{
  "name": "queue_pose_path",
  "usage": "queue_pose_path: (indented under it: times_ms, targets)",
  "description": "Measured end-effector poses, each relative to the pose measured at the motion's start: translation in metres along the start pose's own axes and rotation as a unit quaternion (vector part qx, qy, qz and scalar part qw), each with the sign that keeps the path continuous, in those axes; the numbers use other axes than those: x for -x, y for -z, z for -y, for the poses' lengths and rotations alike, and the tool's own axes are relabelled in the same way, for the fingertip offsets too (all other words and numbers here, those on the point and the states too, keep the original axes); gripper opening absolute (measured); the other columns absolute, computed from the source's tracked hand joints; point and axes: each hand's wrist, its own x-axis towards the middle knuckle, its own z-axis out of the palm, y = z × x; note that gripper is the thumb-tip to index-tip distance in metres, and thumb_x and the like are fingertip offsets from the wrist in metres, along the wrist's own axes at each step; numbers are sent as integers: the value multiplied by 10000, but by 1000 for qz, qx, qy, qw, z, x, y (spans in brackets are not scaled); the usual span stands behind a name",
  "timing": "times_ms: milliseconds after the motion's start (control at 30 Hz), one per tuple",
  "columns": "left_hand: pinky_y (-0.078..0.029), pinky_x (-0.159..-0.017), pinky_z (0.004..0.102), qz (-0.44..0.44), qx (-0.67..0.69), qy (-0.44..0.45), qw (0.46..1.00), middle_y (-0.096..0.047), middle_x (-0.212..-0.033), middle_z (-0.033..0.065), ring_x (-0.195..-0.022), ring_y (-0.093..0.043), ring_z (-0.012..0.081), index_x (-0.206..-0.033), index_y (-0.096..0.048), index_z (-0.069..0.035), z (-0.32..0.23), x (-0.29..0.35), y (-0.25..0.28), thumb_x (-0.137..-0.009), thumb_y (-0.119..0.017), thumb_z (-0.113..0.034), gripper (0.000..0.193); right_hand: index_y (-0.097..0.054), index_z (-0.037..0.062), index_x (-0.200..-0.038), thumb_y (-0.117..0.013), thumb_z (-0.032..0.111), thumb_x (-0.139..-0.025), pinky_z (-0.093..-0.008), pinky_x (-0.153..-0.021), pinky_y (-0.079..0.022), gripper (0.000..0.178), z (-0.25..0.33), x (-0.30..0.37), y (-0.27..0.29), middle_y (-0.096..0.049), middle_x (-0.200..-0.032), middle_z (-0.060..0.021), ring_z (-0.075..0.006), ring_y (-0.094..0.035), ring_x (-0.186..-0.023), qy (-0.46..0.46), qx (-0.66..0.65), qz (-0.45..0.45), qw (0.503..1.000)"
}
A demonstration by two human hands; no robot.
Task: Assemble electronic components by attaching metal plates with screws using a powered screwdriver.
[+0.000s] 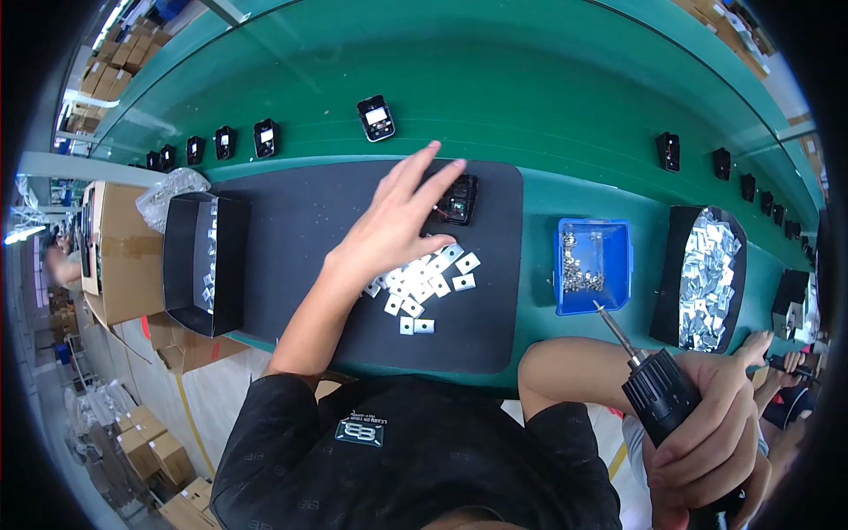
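Observation:
My left hand point(389, 221) reaches over the dark mat point(291, 265) with its fingers spread and nothing visible in them. Just beyond its thumb and fingers lies a small black device housing point(459, 201) with its inside exposed, partly covered by the fingers. Loose square metal plates point(411, 287), each with a hole, are scattered under and beside this hand. My right hand point(715, 428) is wrapped round a black electric screwdriver point(658, 393). Its bit points up and left, close to the near edge of a blue bin point(624, 265) that holds small screws point(574, 269).
A black bin point(667, 305) full of metal plates stands right of the blue one; another black bin point(181, 256) is at the left. Black devices point(376, 117) stand in a row on the green conveyor point(530, 97) behind. A cardboard box point(124, 256) sits far left. Other people's hands point(791, 367) show at right.

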Motion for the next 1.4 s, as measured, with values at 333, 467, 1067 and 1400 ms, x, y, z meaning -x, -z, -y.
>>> queue_pose_path:
  times_ms: [333, 467, 1067, 1400]
  targets:
    - [-486, -814, 385, 48, 29, 206, 977, -623, -981, 134, -920, -600, 296, -956, -680, -36, 33, 40, 17, -727, -741, -132, 256, -633, 74, -1028, -791, 37, -699, -196, -459, -531, 367, -4, 4, -12, -655, -707, -36, -110, -624, -501, 97, 25, -123, 987]
    - [-488, -799, 385, 54, 6, 200, 978, -632, -910, 124, -881, -606, 292, -919, -681, -45, 30, 31, 12, -731, -741, -134, 216, -579, 224, -1178, -690, 102, -815, -227, -523, -520, 399, -2, -1, -17, -544, -643, 61, -74, -546, -491, -8, 77, -45, 996]
    - [-481, -841, 364, -5, 137, 68, 988, -633, -1002, 111, -942, -607, 274, -835, -683, -27, 15, -30, -7, -752, -705, -91, 107, -589, 221, -1163, -682, 123, -833, -225, -518, -530, 356, -3, 0, -9, -558, -651, 46, -75, -564, -508, -5, 40, -25, 999]
    - [-491, -822, 367, -15, 118, 102, 988, -661, -1005, 135, -945, -634, 280, -850, -671, -18, 16, -28, -23, -771, -694, -100, 116, -596, 196, -1140, -689, 119, -831, -231, -503, -526, 332, -1, 3, -11, -564, -637, 40, -79, -566, -503, 16, 39, -62, 997]
